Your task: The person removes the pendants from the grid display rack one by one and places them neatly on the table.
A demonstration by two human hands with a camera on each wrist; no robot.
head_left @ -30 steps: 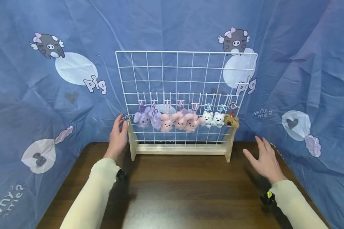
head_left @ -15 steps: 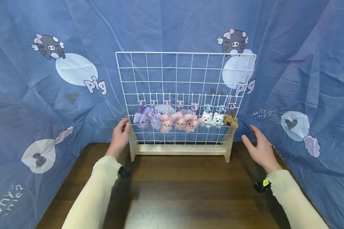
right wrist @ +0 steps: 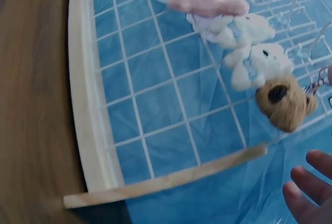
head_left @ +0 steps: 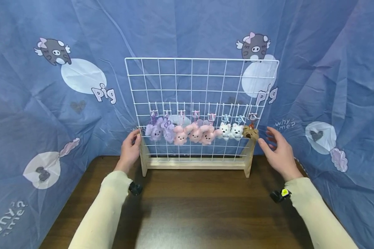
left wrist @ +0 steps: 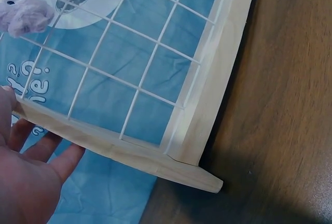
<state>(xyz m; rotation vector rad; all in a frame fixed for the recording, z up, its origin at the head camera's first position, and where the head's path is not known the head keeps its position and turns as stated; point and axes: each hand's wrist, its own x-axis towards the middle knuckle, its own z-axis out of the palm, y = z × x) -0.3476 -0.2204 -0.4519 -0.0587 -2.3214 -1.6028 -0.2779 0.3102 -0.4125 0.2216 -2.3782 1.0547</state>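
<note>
A white wire-grid display rack on a wooden stand [head_left: 196, 164] stands upright on the table. My left hand [head_left: 130, 148] holds its left wooden upright [left wrist: 109, 145], the thumb in front and the fingers against the outer side. To the right of the rack, my right hand [head_left: 278, 152] reaches with fingers spread, a little apart from the right upright [right wrist: 171, 180] in the right wrist view. One row of plush keychains hangs from hooks: purple ones [head_left: 156, 132], pink rabbits [head_left: 180, 136], white bears [head_left: 225, 130] and a brown one [head_left: 250, 132] nearest my right hand.
The dark wooden tabletop [head_left: 193, 207] extends in front of the rack. Blue printed cloth [head_left: 187, 27] forms the walls behind and on both sides, close behind the grid.
My left hand has moved slightly right onto the left upright. My right hand has moved left and up toward the right upright. The keychains hang in the same order.
</note>
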